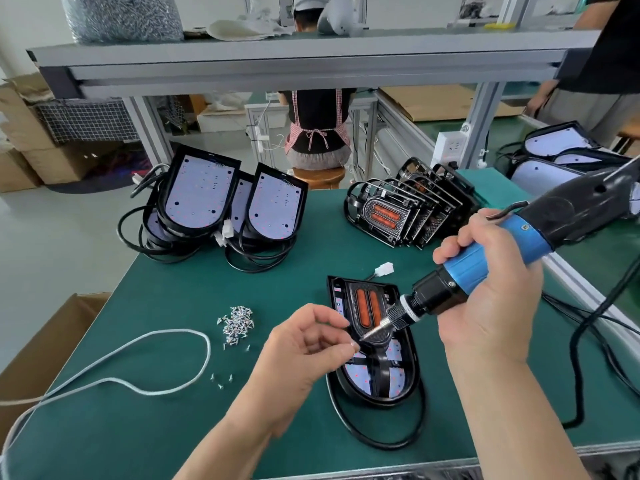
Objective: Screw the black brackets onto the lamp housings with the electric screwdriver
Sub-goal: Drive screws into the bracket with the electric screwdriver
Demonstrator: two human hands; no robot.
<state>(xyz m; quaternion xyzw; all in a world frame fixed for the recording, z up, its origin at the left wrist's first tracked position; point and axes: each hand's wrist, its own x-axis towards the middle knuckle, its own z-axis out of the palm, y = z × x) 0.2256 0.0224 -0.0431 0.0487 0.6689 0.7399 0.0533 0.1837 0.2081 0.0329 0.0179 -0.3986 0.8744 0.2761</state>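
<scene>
Clamps right hand [485,292] fingers [460,244] round the electric screwdriver [481,263], bit slanting down at the black bracket [375,306] atop the lamp housing [407,386] on the table [173,427]. Pinches left hand [304,344] fingers [341,346] together just beside the bit tip; cannot tell on what.

Green bench [138,431] under lamp housings [201,199], stacked black brackets [408,209], loose screws [237,322], white cord [209,348]

The housing [374,375] lies on the table [173,427] just before me, with a bracket [372,313] on its far half. My left hand [304,344] is at its left edge. My right hand [491,289], to its right, holds the screwdriver [478,265] tip-down over the bracket. Screws [237,323] lie left of the housing, a cord [166,362] further left. Behind, stacked housings [207,199] stand left and spare brackets [408,209] right.
</scene>
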